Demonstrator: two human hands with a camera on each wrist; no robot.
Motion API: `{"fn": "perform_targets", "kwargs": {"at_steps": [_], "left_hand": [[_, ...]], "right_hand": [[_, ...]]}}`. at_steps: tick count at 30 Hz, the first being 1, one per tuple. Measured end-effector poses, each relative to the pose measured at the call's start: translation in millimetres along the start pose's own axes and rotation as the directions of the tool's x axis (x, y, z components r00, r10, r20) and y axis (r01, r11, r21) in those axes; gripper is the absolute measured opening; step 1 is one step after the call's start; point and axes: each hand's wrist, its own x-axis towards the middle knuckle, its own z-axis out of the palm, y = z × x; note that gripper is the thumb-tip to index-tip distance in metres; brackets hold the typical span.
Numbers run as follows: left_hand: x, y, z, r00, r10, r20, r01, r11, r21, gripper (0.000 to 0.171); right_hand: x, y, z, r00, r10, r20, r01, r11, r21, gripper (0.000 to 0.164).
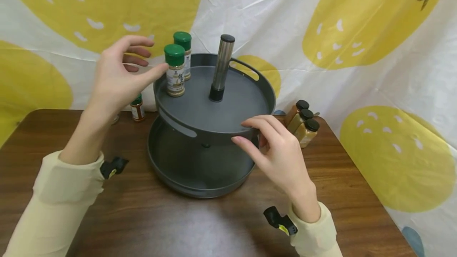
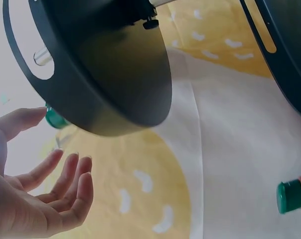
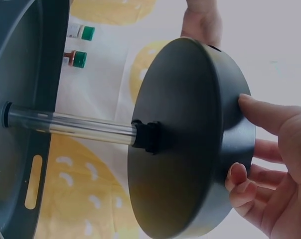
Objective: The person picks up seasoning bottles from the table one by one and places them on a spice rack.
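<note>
My left hand (image 1: 119, 70) is spread beside the front spice jar (image 1: 175, 76), which has a green cap and stands upright on the upper tray (image 1: 235, 106) of a dark grey two-tier rack. The thumb tip is at the jar's side; whether it touches cannot be told. The other fingers are apart from the jar. Right behind stands a second green-capped jar (image 1: 183, 41). My right hand (image 1: 282, 152) holds the upper tray's front right rim, thumb on the outer wall and fingers curled over the edge. A metal post (image 1: 222, 62) rises from the tray's middle.
Below is the lower tray (image 1: 200, 169), on a brown wooden table (image 1: 342, 185). Several black-capped spice jars (image 1: 305, 120) stand back right. A green-capped jar with red-brown contents (image 1: 137, 108) is back left, by another partly hidden one. A patterned cloth (image 1: 285, 19) hangs behind.
</note>
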Motion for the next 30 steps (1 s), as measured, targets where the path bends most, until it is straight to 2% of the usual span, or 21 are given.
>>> {"fn": "perform_targets", "kwargs": {"at_steps": [5, 18, 30], "left_hand": [[-5.1, -7.9, -9.9, 0.999, -0.022, -0.036, 0.022, 1.0, -0.006, 0.046], [-13.4, -33.8, -25.5, 0.992, -0.064, -0.109, 0.071, 0.995, 0.064, 0.047], [-20.2, -69.8, -34.9, 0.979, -0.09, -0.184, 0.117, 0.982, 0.145, 0.045]], "right_hand": [[-0.5, 3.3, -3.6, 1.0, 0.006, 0.027, -0.006, 1.0, 0.015, 0.031], [2.2, 13.4, -10.1, 0.999, -0.005, 0.044, 0.002, 0.998, 0.061, 0.032], [4.0, 22.6, -14.8, 0.998, -0.011, 0.056, 0.006, 0.997, 0.081, 0.033]]}}
